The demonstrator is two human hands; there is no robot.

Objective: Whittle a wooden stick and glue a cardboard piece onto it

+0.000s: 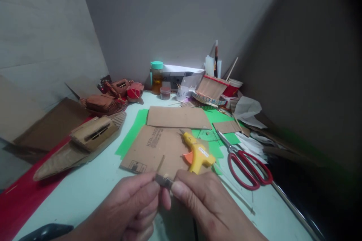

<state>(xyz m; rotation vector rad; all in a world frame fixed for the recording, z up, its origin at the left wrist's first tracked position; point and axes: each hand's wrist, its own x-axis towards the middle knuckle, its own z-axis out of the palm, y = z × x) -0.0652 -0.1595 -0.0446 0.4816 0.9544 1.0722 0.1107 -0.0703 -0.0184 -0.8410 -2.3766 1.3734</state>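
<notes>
Between my two hands is a small dark piece with a thin brown stick point(161, 163) rising from it; its exact kind is unclear. My left hand point(132, 199) pinches the left end of this dark piece point(163, 181) between thumb and fingers. At its other end, the thumb and forefinger of my right hand point(200, 199) are closed on it. A yellow glue gun point(199, 152) with an orange trigger lies just beyond my right hand, its nozzle pointing away to the left. Under the gun is a printed cardboard sheet point(166, 150).
Red-handled scissors point(249, 168) lie at the right. A cardboard boat point(85, 141) rests on the left, with reddish cardboard models point(113, 96) behind it. Green sheets point(130, 135) lie under another cardboard piece point(178, 117). A jar with a teal lid point(157, 77) stands by the wall.
</notes>
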